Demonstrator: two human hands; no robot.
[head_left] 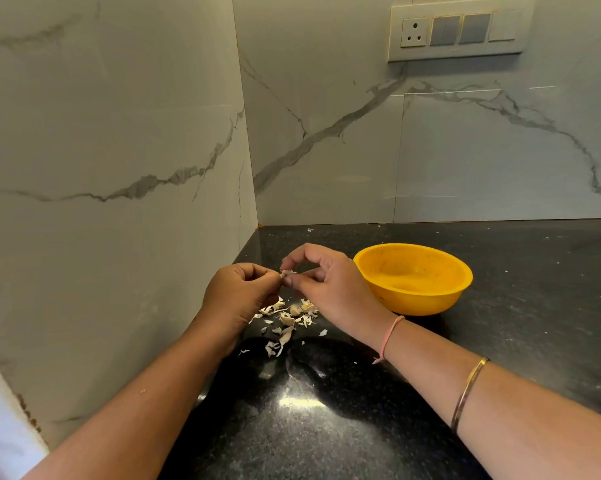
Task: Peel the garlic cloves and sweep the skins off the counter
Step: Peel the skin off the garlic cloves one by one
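Currently both left hand (238,289) and right hand (321,282) pinch one small pale garlic clove (287,273) near the counter's back-left corner; best to tear skin gently over the scattered papery skins (285,320).

home kitchen corner, speckled black granite counter (499,341), white marble-look wall tiles (326,98), wall switch-and-socket panel (460,29)

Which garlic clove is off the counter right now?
The clove pinched between the left hand and right hand, above the pile. The other cloves lie among loose skins on the black counter.
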